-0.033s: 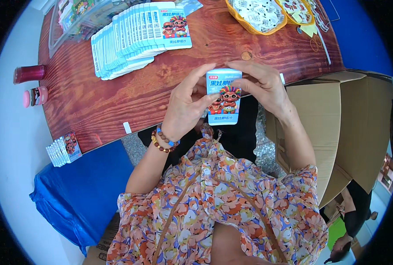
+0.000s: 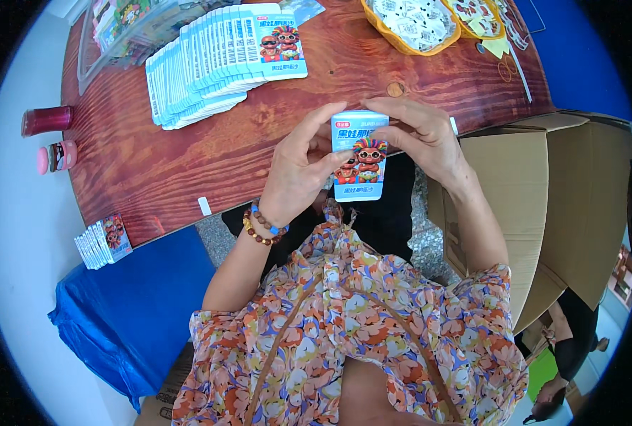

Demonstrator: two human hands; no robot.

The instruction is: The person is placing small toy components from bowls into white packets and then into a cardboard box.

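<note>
Between my two hands a flat light-blue printed pack is held upright, with two cartoon figures in sunglasses on its face. My left hand grips its left edge, the thumb lying across the front. On the other side my right hand pinches the upper right part, its thumb on the front face. The fingertips behind the pack are partly hidden. Beyond my left hand, a fanned stack of matching light-blue packs lies on the reddish wooden table.
A clear plastic bin stands far left, near a dark red jar and a pink-lidded jar. Small boxes sit at the left corner. Yellow baskets of small packets are far right. An open cardboard box flanks my right arm.
</note>
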